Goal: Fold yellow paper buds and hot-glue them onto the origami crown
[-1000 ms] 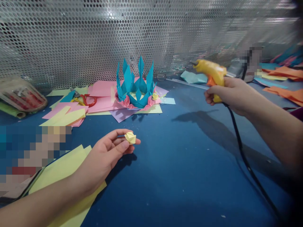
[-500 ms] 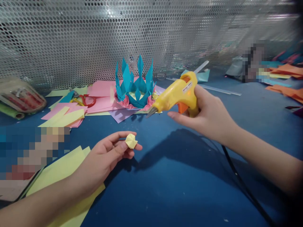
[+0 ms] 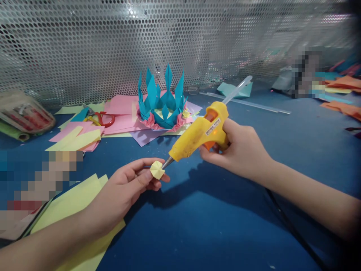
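Note:
Between the thumb and fingers of my left hand [image 3: 132,180] is a small folded piece of yellow paper [image 3: 157,170], its creased face turned up. My right hand [image 3: 239,148] grips a yellow hot glue gun [image 3: 197,131] by its handle, fingers at the orange trigger. The gun tilts down to the left, and its metal nozzle is at the right edge of the folded paper; whether they touch I cannot tell. A clear glue stick [image 3: 237,89] juts from the gun's back. Behind both hands stands a blue folded-paper crown shape [image 3: 166,101] with pink paper around its base.
Red-handled scissors [image 3: 105,119] lie among pink and yellow paper sheets [image 3: 121,105] at the back left. A plastic box [image 3: 31,113] stands further left. Yellow sheets [image 3: 73,203] lie under my left forearm. Spare glue sticks [image 3: 248,103] rest behind the gun. A black cord [image 3: 293,226] trails at right.
My right hand has brought the glue gun down and left, so its nozzle is now at the folded yellow paper. My left hand has stayed nearly still, holding the paper.

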